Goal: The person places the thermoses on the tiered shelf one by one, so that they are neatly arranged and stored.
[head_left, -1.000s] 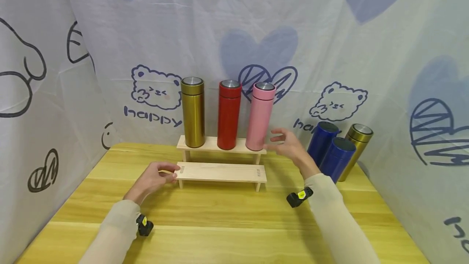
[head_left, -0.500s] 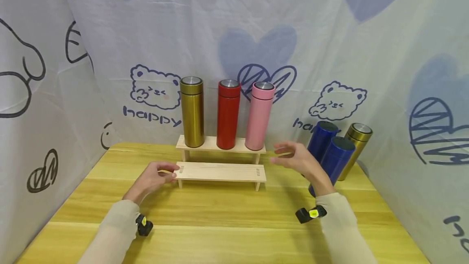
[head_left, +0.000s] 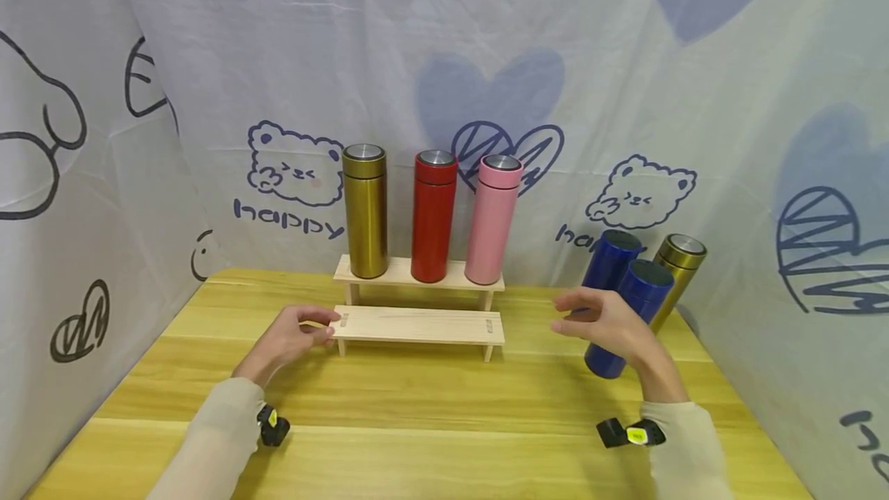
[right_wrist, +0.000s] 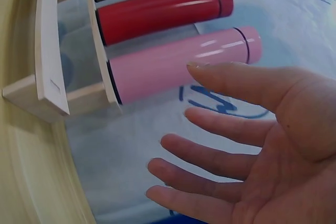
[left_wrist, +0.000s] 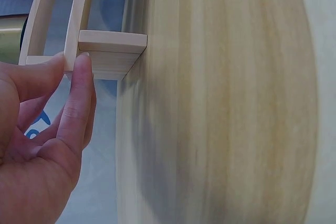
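A two-step wooden stand [head_left: 420, 326] rests on the table. On its upper step a gold thermos [head_left: 366, 226], a red thermos [head_left: 432, 230] and a pink thermos [head_left: 491, 234] stand upright in a row. My left hand [head_left: 292, 336] pinches the left end of the lower step between thumb and fingers, plain in the left wrist view. My right hand [head_left: 614, 322], fingers spread and holding nothing, hovers right of the stand, in front of two blue thermoses, partly covering the nearer blue thermos [head_left: 646, 284]. Behind that one stands the other blue thermos [head_left: 613, 253].
A second gold thermos [head_left: 684, 261] stands behind the blue ones, near the table's right edge. The wooden table [head_left: 417, 423] is bounded at the back and sides by a printed white curtain [head_left: 389, 60].
My right hand has moved away from the pink thermos, rightward and a little nearer, to the blue thermoses. The left hand stays on the stand, and the thermoses have not moved.
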`<state>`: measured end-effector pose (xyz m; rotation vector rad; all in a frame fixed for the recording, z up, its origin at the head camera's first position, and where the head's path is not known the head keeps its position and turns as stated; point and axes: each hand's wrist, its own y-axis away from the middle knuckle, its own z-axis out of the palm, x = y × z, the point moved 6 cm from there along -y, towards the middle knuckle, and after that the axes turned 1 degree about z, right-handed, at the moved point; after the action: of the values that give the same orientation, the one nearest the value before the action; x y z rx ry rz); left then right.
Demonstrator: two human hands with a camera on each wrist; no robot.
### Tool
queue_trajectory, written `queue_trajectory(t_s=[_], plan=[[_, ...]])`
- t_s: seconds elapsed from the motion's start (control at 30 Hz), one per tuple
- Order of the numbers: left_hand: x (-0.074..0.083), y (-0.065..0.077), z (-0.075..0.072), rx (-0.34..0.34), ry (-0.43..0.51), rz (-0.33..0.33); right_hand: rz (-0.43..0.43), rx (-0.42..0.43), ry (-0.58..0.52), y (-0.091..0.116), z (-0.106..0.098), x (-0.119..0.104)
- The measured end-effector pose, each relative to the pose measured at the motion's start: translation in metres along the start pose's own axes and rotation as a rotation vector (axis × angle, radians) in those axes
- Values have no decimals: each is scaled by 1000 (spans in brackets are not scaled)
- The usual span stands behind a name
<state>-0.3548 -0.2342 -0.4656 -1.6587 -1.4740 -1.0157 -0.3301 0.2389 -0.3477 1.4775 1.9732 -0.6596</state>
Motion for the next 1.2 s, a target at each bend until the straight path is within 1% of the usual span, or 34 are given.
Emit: queue_trajectory(t_s=[0.13, 0.27, 0.43, 0.63, 0.87, 1.03, 1.2], plan=[[1, 0, 0, 0, 2, 0, -5, 16, 2, 11, -8, 8], [1, 0, 0, 3, 5, -9, 9, 5, -33, 18, -11, 19], [2, 0, 0, -1, 4, -2, 27, 4, -50, 23, -14, 33], [1, 1, -1, 0, -3, 10, 48, -6, -86, 27, -13, 44], [0, 1, 1, -2, 12, 5, 81, 23, -101, 34, -18, 56], [0, 1, 0, 2, 9, 6, 83, 37, -86, 38, -24, 63], [2, 1, 0, 5, 18, 13, 91, 51, -34, 41, -30, 70]])
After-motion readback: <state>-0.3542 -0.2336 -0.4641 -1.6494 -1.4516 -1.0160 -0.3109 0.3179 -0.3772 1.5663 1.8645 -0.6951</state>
